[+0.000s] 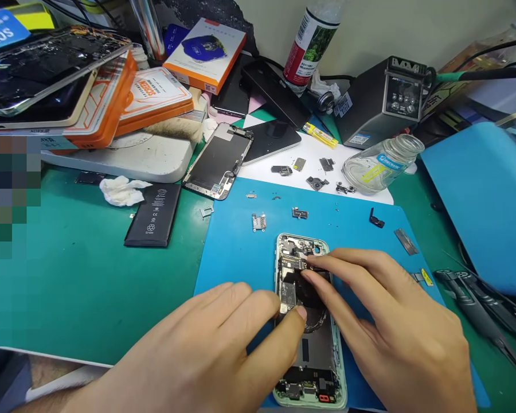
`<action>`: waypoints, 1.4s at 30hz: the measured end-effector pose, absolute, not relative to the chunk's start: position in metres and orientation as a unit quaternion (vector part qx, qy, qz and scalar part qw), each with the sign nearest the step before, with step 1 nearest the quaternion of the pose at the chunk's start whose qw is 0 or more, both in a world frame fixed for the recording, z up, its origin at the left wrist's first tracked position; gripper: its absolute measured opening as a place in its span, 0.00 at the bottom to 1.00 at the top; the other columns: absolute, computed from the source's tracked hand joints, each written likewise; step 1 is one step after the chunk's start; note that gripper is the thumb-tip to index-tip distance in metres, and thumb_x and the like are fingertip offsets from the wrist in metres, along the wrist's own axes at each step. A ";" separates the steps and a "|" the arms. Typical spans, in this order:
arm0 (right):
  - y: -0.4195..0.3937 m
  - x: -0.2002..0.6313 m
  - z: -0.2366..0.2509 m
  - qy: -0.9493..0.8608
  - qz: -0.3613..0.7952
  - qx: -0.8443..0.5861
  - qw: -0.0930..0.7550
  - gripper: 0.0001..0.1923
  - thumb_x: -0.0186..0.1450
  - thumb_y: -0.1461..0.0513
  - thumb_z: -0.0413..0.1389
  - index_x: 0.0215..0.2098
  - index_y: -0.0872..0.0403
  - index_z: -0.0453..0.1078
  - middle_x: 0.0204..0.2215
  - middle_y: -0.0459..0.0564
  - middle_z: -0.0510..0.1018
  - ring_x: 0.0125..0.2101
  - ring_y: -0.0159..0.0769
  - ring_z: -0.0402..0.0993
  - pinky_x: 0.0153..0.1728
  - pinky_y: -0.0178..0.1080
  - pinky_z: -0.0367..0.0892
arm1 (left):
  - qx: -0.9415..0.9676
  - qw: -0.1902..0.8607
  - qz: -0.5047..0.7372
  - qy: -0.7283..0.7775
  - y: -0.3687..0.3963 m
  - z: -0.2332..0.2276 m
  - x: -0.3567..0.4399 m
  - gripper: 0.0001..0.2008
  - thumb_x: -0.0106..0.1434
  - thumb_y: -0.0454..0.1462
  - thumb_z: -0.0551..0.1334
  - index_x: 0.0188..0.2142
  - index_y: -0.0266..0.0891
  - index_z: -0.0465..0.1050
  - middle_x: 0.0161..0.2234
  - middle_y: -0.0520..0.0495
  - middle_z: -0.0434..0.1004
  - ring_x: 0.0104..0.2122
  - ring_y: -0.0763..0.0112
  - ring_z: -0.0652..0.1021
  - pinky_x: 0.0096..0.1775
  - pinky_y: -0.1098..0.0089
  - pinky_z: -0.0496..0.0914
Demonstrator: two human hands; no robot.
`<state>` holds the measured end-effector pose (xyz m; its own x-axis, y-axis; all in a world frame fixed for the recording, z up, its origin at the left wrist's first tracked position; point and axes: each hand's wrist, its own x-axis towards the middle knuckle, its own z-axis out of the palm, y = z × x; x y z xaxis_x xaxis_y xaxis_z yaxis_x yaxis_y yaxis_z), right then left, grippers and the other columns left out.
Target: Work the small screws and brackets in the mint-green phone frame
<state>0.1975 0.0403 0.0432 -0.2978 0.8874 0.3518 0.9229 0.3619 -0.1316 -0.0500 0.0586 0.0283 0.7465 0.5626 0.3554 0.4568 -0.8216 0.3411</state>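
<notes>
An opened phone housing [322,354] with a pale green frame lies lengthwise before me, its inside facing up. Along its upper left side sits a narrow logic board [288,292]. My left hand [215,338] is curled, thumb and index finger pinching the lower end of that board. From the other side, my right hand [395,310] has its thumb and index fingertips closed at the board's upper right edge. Below them a dark round charging coil [316,315] shows partly. The fingers hide part of the board, so its exact seating cannot be made out.
Small metal parts, including a card reader [259,222], lie on the blue mat [227,246]. A battery [155,215] and a detached screen [219,160] are at left. A glass jar [380,166] stands behind; tweezers [477,304] lie right. Boxes [206,51] crowd the back.
</notes>
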 end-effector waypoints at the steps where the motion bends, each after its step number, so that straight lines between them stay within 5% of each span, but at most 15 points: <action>1: 0.040 0.197 0.043 -0.805 -0.050 -0.561 0.185 0.06 0.82 0.59 0.58 0.54 0.50 0.77 0.50 0.48 0.82 0.47 0.35 0.81 0.48 0.39 0.70 | 0.928 0.118 0.225 0.274 0.059 0.028 -0.050 0.14 0.85 0.34 0.52 0.59 0.39 0.75 0.44 0.49 0.85 0.33 0.65 0.82 0.31 0.62 0.74; 11: 0.044 0.205 0.049 -0.794 0.021 -0.575 0.199 0.07 0.83 0.60 0.58 0.52 0.48 0.79 0.51 0.44 0.84 0.47 0.31 0.85 0.46 0.35 0.74 | 0.923 0.134 0.225 0.282 0.062 0.029 -0.047 0.18 0.87 0.37 0.50 0.64 0.36 0.74 0.43 0.50 0.86 0.35 0.64 0.84 0.33 0.61 0.78; 15: 0.048 0.207 0.053 -0.804 0.026 -0.563 0.189 0.07 0.82 0.60 0.58 0.52 0.47 0.79 0.50 0.44 0.85 0.45 0.31 0.86 0.43 0.36 0.75 | 0.917 0.114 0.246 0.291 0.063 0.030 -0.046 0.20 0.88 0.39 0.47 0.59 0.35 0.77 0.40 0.50 0.87 0.35 0.64 0.85 0.32 0.60 0.78; 26: 0.048 0.205 0.049 -0.809 0.027 -0.555 0.194 0.03 0.82 0.62 0.59 0.51 0.50 0.76 0.48 0.46 0.83 0.43 0.29 0.84 0.43 0.35 0.74 | 0.921 0.103 0.244 0.286 0.057 0.027 -0.048 0.19 0.83 0.31 0.48 0.58 0.36 0.77 0.44 0.48 0.87 0.34 0.66 0.85 0.35 0.65 0.80; 35: 0.049 0.202 0.046 -0.800 0.032 -0.563 0.204 0.06 0.81 0.63 0.59 0.55 0.48 0.76 0.50 0.46 0.83 0.46 0.31 0.85 0.47 0.33 0.78 | 0.916 0.119 0.240 0.298 0.055 0.022 -0.048 0.15 0.85 0.34 0.52 0.62 0.38 0.75 0.50 0.47 0.86 0.40 0.64 0.86 0.36 0.63 0.80; 42: 0.051 0.201 0.043 -0.801 0.021 -0.562 0.206 0.07 0.81 0.65 0.60 0.54 0.49 0.76 0.49 0.45 0.82 0.45 0.29 0.84 0.48 0.32 0.76 | 0.887 0.103 0.289 0.344 0.056 0.026 -0.040 0.17 0.87 0.38 0.53 0.56 0.35 0.80 0.42 0.48 0.89 0.37 0.62 0.87 0.30 0.61 0.79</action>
<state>0.2008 0.0509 0.0426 -0.2828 0.9089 0.3065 0.8917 0.3669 -0.2650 -0.0399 0.0558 0.0256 0.5960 0.6698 0.4429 0.5505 -0.7423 0.3820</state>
